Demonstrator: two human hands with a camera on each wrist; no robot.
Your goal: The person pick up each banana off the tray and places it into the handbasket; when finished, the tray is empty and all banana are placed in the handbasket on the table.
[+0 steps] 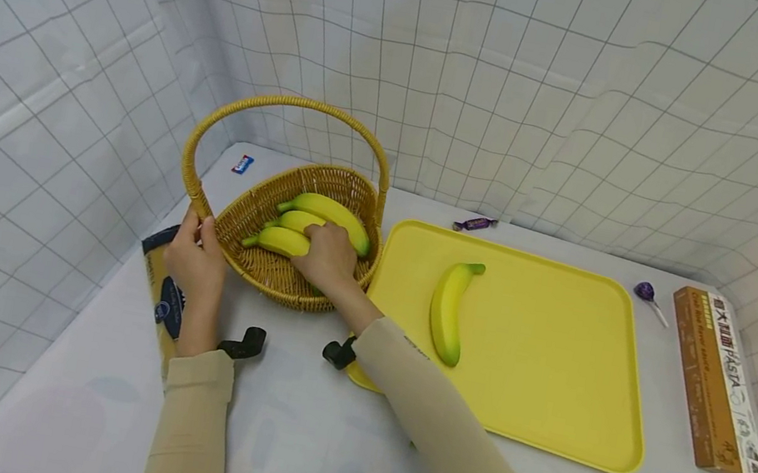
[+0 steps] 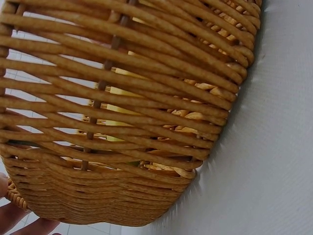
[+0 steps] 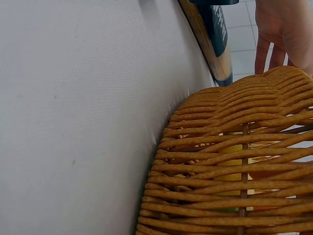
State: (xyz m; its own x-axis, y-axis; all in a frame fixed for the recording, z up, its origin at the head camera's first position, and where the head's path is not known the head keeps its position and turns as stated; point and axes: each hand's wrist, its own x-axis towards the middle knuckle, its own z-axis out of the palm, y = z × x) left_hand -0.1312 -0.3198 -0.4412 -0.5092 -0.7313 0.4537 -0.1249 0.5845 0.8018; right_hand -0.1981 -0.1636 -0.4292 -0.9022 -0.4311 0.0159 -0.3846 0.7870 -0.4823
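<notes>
A wicker basket point(image 1: 277, 273) with a tall arched handle stands at the left of the table, several bananas point(image 1: 333, 216) lying inside it. My left hand point(image 1: 196, 259) pinches the basket at its left end, where the handle meets the rim; its fingertips point(image 2: 41, 226) show at the lower left of the left wrist view. Reaching over the near rim, my right hand point(image 1: 329, 257) grips a banana inside, mostly hidden under the palm. In the right wrist view the wicker side covers most of that hand, and yellow shows through the weave.
Right of the basket lies a yellow tray point(image 1: 549, 351) with one banana point(image 1: 448, 312) on it. A pasta box point(image 1: 722, 382), a lollipop point(image 1: 646, 292), a purple wrapped candy point(image 1: 475, 224) and a small blue-red packet point(image 1: 243, 164) lie around. A yellow-and-dark package point(image 1: 170, 301) sits under my left forearm.
</notes>
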